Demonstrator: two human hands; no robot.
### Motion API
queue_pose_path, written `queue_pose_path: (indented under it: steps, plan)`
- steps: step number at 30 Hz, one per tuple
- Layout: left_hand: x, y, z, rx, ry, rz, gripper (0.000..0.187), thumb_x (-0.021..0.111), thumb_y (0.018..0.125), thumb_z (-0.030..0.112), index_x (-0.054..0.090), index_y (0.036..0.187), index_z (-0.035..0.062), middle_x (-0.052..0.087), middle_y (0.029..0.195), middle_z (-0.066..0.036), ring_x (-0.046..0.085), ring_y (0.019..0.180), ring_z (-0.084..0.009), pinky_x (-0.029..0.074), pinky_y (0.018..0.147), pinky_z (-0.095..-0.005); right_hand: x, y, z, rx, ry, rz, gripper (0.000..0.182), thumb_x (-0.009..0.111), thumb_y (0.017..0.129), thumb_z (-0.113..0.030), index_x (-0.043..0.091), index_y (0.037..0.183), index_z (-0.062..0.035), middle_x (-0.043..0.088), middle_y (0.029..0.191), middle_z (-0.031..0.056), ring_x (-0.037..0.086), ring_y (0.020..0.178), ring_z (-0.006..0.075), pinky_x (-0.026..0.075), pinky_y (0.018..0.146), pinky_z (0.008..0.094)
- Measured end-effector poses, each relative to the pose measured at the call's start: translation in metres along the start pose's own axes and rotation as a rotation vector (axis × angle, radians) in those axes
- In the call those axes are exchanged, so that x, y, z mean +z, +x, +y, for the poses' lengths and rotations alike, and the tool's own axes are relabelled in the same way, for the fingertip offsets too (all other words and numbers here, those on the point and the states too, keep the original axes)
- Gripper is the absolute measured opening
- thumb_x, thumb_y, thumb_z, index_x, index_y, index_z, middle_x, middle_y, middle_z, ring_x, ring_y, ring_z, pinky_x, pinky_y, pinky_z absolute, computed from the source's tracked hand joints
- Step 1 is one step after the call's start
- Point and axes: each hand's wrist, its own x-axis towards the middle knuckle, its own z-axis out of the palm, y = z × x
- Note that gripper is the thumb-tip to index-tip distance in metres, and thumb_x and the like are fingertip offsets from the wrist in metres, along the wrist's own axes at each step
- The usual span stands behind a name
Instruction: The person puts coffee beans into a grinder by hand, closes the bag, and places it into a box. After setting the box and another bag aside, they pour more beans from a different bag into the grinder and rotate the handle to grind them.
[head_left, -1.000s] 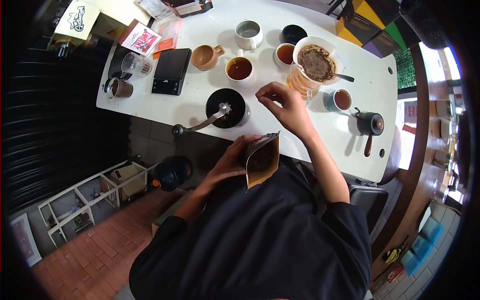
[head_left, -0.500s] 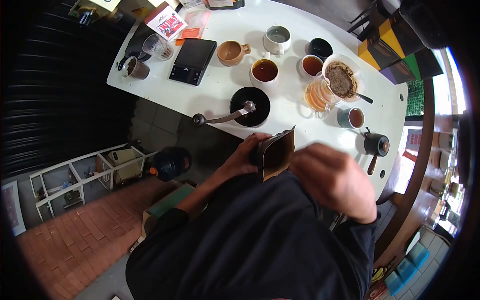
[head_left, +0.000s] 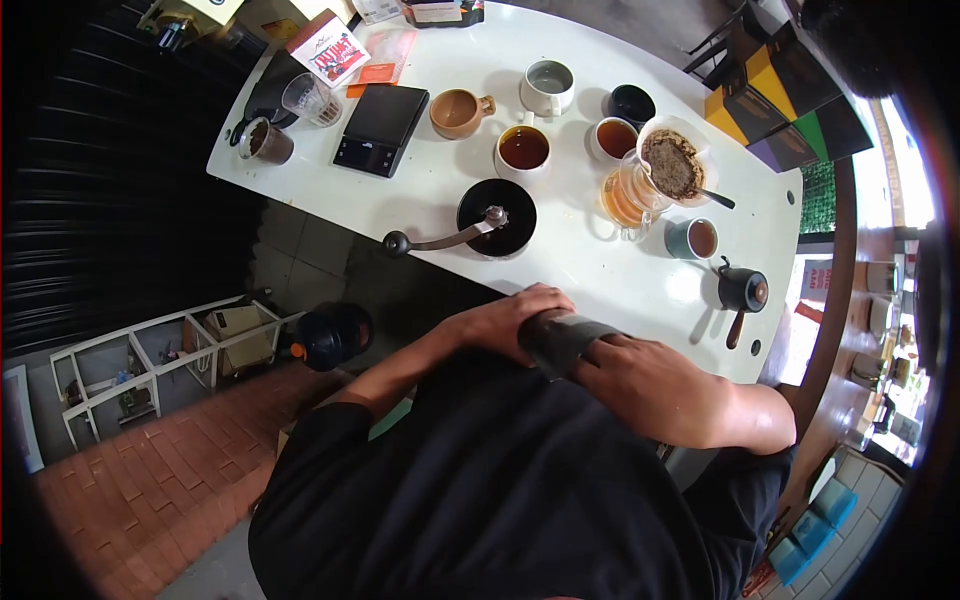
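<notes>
Close to my body, at the table's near edge, I hold a dark pouch (head_left: 562, 342) between both hands. My left hand (head_left: 515, 318) wraps round its left end. The fingers of my right hand (head_left: 640, 378) are closed over its right end. The pouch's opening is turned out of sight, so its contents are hidden. Just beyond my left hand stands a black hand grinder (head_left: 510, 235) with its crank (head_left: 440, 242) pointing left.
Behind the grinder stand a black scale (head_left: 382, 130), a tan cup (head_left: 457, 114) and a white cup of dark liquid (head_left: 524, 150). To the right are a glass server (head_left: 625, 200) under a dripper of wet grounds (head_left: 672, 165), a teal cup (head_left: 690, 240) and a black wooden-handled pot (head_left: 742, 290).
The pouch stood upright with its mouth showing; now it is tipped over and its mouth is hidden. My right hand has come down onto it from beside the opening.
</notes>
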Motion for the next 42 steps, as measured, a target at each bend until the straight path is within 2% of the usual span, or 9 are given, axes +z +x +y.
queue_pose_path:
  steps: [4, 8, 10, 17, 19, 22, 25, 32, 42]
  plan:
    - [0.006, 0.011, 0.003, 0.002, -0.013, -0.009, 0.075, 0.090, 0.059, 0.020, 0.056, 0.124, 0.0057, 0.060, 0.120, -0.010, 0.053, 0.120, -0.0319, 0.041, 0.107, -0.0426, -0.002, 0.001, 0.001, 0.071, 0.033, -0.400, 0.027, 0.054, 0.087, -0.006, 0.060, 0.113, -0.0015, 0.063, 0.105, 0.0177, 0.066, 0.094, 0.0257, 0.053, 0.079, 0.0343]
    - [0.009, 0.016, 0.002, 0.025, 0.011, -0.046, 0.071, 0.089, 0.059, 0.018, 0.057, 0.122, 0.0059, 0.060, 0.119, -0.010, 0.054, 0.119, -0.0318, 0.041, 0.107, -0.0424, 0.036, -0.017, 0.011, -0.006, -0.120, -0.237, 0.030, 0.053, 0.088, -0.007, 0.061, 0.117, -0.0030, 0.063, 0.112, 0.0144, 0.066, 0.097, 0.0200, 0.053, 0.079, 0.0286]
    - [0.010, 0.018, 0.001, 0.008, 0.050, -0.061, 0.069, 0.088, 0.058, 0.019, 0.058, 0.119, 0.0060, 0.061, 0.117, -0.010, 0.055, 0.117, -0.0313, 0.042, 0.106, -0.0423, 0.057, -0.028, 0.022, -0.256, -0.290, -0.052, 0.033, 0.053, 0.089, -0.009, 0.061, 0.120, -0.0039, 0.063, 0.117, 0.0106, 0.064, 0.101, 0.0147, 0.052, 0.079, 0.0242]
    - [0.012, 0.025, 0.003, -0.022, 0.027, -0.111, 0.067, 0.088, 0.058, 0.022, 0.059, 0.117, 0.0070, 0.062, 0.117, -0.010, 0.056, 0.117, -0.0303, 0.042, 0.106, -0.0422, 0.039, -0.026, 0.013, 0.097, -0.062, -0.373, 0.020, 0.054, 0.089, -0.010, 0.066, 0.104, -0.0036, 0.070, 0.093, 0.0095, 0.070, 0.082, 0.0204, 0.054, 0.068, 0.0293]
    - [0.013, 0.025, 0.003, -0.113, 0.011, -0.089, 0.066, 0.088, 0.059, 0.022, 0.059, 0.117, 0.0077, 0.062, 0.118, -0.010, 0.056, 0.117, -0.0306, 0.043, 0.105, -0.0423, 0.043, -0.033, 0.025, 0.025, 0.129, -0.121, 0.011, 0.055, 0.085, -0.007, 0.064, 0.088, -0.0022, 0.066, 0.074, 0.0150, 0.067, 0.068, 0.0305, 0.053, 0.062, 0.0392]
    - [0.015, 0.025, 0.002, -0.102, 0.026, -0.067, 0.065, 0.089, 0.060, 0.021, 0.059, 0.116, 0.0076, 0.063, 0.117, -0.010, 0.058, 0.115, -0.0312, 0.044, 0.104, -0.0424, 0.034, -0.033, 0.020, 0.106, 0.193, -0.159, 0.009, 0.056, 0.083, -0.005, 0.063, 0.084, 0.0000, 0.065, 0.075, 0.0185, 0.066, 0.070, 0.0352, 0.052, 0.062, 0.0414]
    - [0.017, 0.024, 0.001, -0.099, 0.061, -0.040, 0.062, 0.088, 0.060, 0.018, 0.060, 0.115, 0.0074, 0.065, 0.114, -0.010, 0.060, 0.113, -0.0312, 0.046, 0.101, -0.0423, 0.041, -0.032, 0.028, 0.056, 0.272, 0.013, 0.008, 0.056, 0.082, -0.003, 0.063, 0.083, 0.0011, 0.064, 0.073, 0.0188, 0.065, 0.070, 0.0361, 0.051, 0.062, 0.0434]
    - [0.016, 0.014, 0.004, -0.169, -0.007, 0.066, 0.059, 0.088, 0.062, 0.019, 0.060, 0.112, 0.0079, 0.065, 0.110, -0.010, 0.061, 0.109, -0.0318, 0.047, 0.099, -0.0418, 0.012, -0.013, 0.024, 0.119, 0.196, -0.061, 0.011, 0.054, 0.082, -0.001, 0.064, 0.087, 0.0018, 0.063, 0.077, 0.0187, 0.067, 0.079, 0.0357, 0.052, 0.070, 0.0432]
    - [0.002, -0.010, 0.003, -0.325, -0.240, 0.134, 0.069, 0.091, 0.063, 0.021, 0.059, 0.123, 0.0088, 0.063, 0.116, -0.007, 0.060, 0.112, -0.0254, 0.046, 0.100, -0.0391, -0.017, 0.012, 0.027, -0.142, 0.253, 0.406, 0.021, 0.057, 0.079, 0.005, 0.067, 0.097, 0.0039, 0.067, 0.092, 0.0181, 0.068, 0.082, 0.0353, 0.055, 0.076, 0.0419]
